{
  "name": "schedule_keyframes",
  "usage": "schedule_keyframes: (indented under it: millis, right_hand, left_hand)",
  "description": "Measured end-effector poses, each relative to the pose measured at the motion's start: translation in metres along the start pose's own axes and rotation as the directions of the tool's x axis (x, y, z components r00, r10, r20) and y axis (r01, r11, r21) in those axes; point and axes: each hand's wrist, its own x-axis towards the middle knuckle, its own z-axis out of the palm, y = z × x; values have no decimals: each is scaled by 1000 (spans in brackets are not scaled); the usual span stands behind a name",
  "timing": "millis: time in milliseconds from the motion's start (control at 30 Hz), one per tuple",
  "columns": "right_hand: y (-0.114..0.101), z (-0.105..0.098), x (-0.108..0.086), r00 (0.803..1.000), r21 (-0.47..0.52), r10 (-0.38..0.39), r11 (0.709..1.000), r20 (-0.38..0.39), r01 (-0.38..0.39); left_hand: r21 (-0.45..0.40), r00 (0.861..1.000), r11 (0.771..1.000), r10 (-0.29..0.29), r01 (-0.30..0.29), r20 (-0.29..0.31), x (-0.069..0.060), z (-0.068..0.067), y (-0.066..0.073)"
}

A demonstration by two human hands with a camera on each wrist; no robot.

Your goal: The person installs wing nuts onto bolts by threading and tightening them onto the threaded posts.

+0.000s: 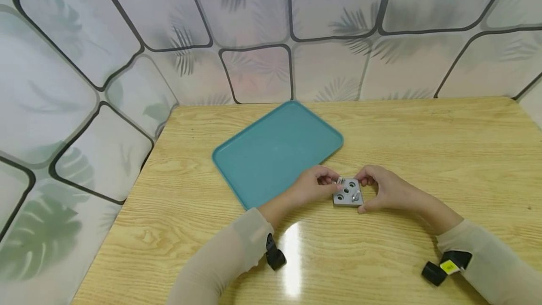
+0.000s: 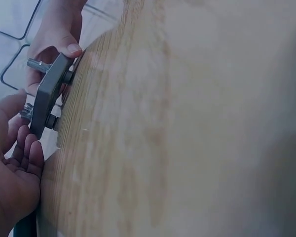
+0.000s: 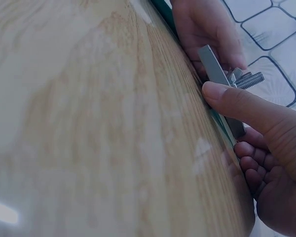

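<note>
A small grey metal plate point(image 1: 348, 197) with several round holes is held between both hands, just above the table. Two bolts pass through it; their heads point(image 2: 52, 122) show on the underside, and one threaded end point(image 2: 38, 65) sticks out on top. My left hand point(image 1: 311, 185) pinches a wing nut point(image 2: 26, 111) on the bolt at the plate's far left corner. With thumb and fingers, my right hand point(image 1: 387, 189) grips the plate's right side. In the right wrist view its thumb point(image 3: 219, 91) presses on the plate's edge, near the other bolt point(image 3: 251, 80).
A teal tray point(image 1: 275, 149) lies angled on the wooden table point(image 1: 423, 145), behind and left of the plate. Its near right edge runs close to the left hand. A patterned curtain point(image 1: 330, 69) stands along the table's back and left sides.
</note>
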Motion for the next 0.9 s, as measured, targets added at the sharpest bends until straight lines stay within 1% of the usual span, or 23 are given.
schedule_keyframes:
  millis: [100,200,433,500,633,700,833,900]
  right_hand:
    - [0,0,0,1000,-3,0,1000,0,0]
    - [0,0,0,1000,-16,3,1000,-3,-3]
    - [-1,0,-1,1000,-27,-8,1000,-12,8]
    - [-1,0,-1,1000,-24,-13,1000,-13,12]
    - [-1,0,-1,1000,-26,-16,1000,-11,15]
    - [-1,0,-1,1000,-25,-15,1000,-10,15]
    - [-1,0,-1,1000,-23,-11,1000,-8,11]
    - [-1,0,0,1000,-23,-9,1000,-7,8]
  left_hand:
    - [-9,1000,1000,19,-19,3,1,0,-2]
    - [-19,1000,1000,23,-23,-8,2,-1,-3]
    - [-44,999,999,-20,18,-50,1,-2,1]
    - [-41,998,999,-18,16,-54,0,-2,1]
    - [-12,999,1000,-6,5,-34,0,-3,2]
    - [1,1000,1000,-2,2,-11,-1,-3,2]
    - [-8,1000,1000,13,-13,17,0,-3,2]
    - [-13,1000,1000,21,-21,22,0,-3,2]
